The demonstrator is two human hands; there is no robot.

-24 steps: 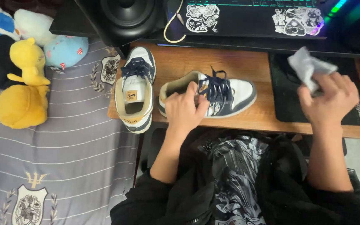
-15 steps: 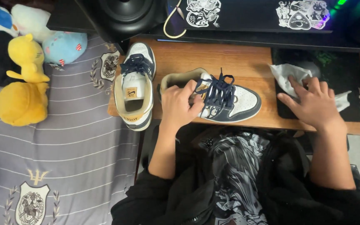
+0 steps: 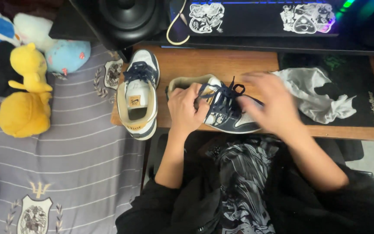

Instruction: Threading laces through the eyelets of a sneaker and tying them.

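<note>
While the navy-and-white sneaker (image 3: 221,113) lies on its side at the front edge of the worktop (image 3: 221,65), treat it as your reference point for everything else. Your left hand (image 3: 187,108) is closed around the sneaker's heel and collar, pinning it to the worktop. Your right hand (image 3: 271,104) is over the toe end, touching or just above it; it is blurred, so you cannot tell whether it is clenched on the upper or resting loosely. Judge the sneaker as light and easily managed by one hand, with a stiff sole and heel cup but a softer, yielding collar and tongue. Its panels look smooth and could slip under a flat palm. Take hold at the heel cup or along the sole edge, where the structure is firm, and avoid lifting by the dark laces (image 3: 221,93), which sit loose and would let the sneaker swing. A second matching sneaker (image 3: 137,102) stands upright just left of the first, apart from it. A crumpled white cloth (image 3: 314,93) lies right of the sneaker on a black mat (image 3: 360,112), near your right hand. Soft toys (image 3: 27,91) rest on the bed, well left of the sneaker.
</note>
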